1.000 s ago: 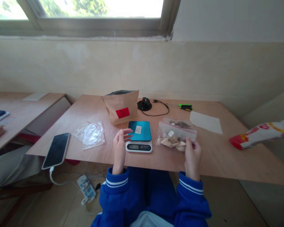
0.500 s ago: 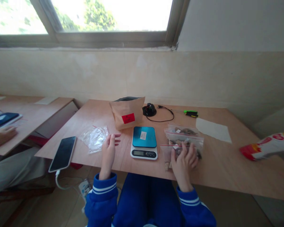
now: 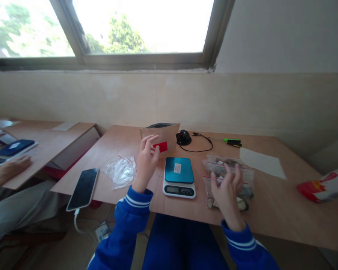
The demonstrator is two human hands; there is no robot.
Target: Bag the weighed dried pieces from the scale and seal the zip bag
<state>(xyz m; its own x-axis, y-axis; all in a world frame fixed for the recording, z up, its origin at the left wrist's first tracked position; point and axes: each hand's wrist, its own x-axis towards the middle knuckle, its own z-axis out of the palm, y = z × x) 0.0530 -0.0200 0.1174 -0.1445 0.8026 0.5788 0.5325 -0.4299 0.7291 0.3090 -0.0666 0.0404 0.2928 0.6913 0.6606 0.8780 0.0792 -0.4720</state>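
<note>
My left hand (image 3: 146,159) is raised over the table with its fingers loosely spread and nothing in it, in front of a brown paper bag (image 3: 171,135) with a red label. My right hand (image 3: 227,187) hovers open just above clear zip bags (image 3: 246,180) filled with pale and dark pieces, at the table's near edge. Between my hands sits a small kitchen scale (image 3: 179,176) with a teal top.
A pile of empty clear bags (image 3: 121,170) and a charging phone (image 3: 83,187) lie to the left. A black device with cable (image 3: 183,138), a green tool (image 3: 232,141) and a paper sheet (image 3: 261,162) lie behind. A red-and-white packet (image 3: 325,184) is at the right. Another person's hand (image 3: 12,168) rests on the neighbouring table.
My right hand has set the filled bag down on the table and lifted off it, open. My left hand has risen toward the brown bag. The view has tilted up.
</note>
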